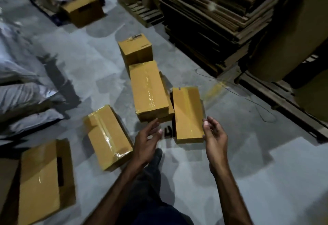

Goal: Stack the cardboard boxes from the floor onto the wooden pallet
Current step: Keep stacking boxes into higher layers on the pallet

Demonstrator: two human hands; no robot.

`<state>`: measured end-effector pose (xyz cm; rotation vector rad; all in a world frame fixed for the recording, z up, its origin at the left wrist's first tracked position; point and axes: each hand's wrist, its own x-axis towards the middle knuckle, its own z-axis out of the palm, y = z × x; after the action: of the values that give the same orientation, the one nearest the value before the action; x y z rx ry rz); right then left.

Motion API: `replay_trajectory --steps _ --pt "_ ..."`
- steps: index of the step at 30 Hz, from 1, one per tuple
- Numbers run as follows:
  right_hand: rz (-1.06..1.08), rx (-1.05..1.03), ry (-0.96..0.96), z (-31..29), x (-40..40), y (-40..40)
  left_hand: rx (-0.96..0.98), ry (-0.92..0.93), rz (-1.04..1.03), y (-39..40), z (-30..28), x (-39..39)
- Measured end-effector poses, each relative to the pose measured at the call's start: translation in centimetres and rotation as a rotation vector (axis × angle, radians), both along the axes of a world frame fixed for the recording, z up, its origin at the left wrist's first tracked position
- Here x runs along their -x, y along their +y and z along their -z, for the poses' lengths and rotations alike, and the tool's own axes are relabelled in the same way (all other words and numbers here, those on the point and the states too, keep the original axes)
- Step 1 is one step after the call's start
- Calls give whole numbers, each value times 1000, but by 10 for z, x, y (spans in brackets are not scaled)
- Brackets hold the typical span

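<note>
From the head camera, your right hand point(213, 132) sits at the near right corner of a small taped box point(187, 114) on the floor point(248, 162), fingers loosely spread; through the blur it may be just touching that corner, but nothing is gripped. Your left hand point(148, 137) hangs with relaxed fingers, empty, apart from the box's other side. Just beyond your left fingertips, two stacked boxes point(149, 90) lie on the floor, and another box point(108, 136) sits to the left of that hand. The pallet point(145, 14) lies well ahead (partly hidden by stacked cardboard). The tape looks slick, so a one-sided grab could let the box slip or twist; get both palms on opposite sides first.
</note>
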<state>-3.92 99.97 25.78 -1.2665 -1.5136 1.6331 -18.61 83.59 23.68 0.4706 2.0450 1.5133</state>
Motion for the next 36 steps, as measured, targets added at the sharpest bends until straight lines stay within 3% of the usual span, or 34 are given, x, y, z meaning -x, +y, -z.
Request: replay_trajectory --steps 10,17,25,31,36 --pt "-50 9 -139 30 173 72 -9 -111 -43 78 51 176" --pt "-112 69 -214 75 298 123 138 -132 -41 120 100 302" --pt "-288 115 -421 224 377 185 366 -210 -76 144 237 394" --pt "-418 164 -588 366 406 223 508 -292 -297 128 364 425" --pt "-469 239 -627 464 429 241 448 -425 -413 123 449 434"
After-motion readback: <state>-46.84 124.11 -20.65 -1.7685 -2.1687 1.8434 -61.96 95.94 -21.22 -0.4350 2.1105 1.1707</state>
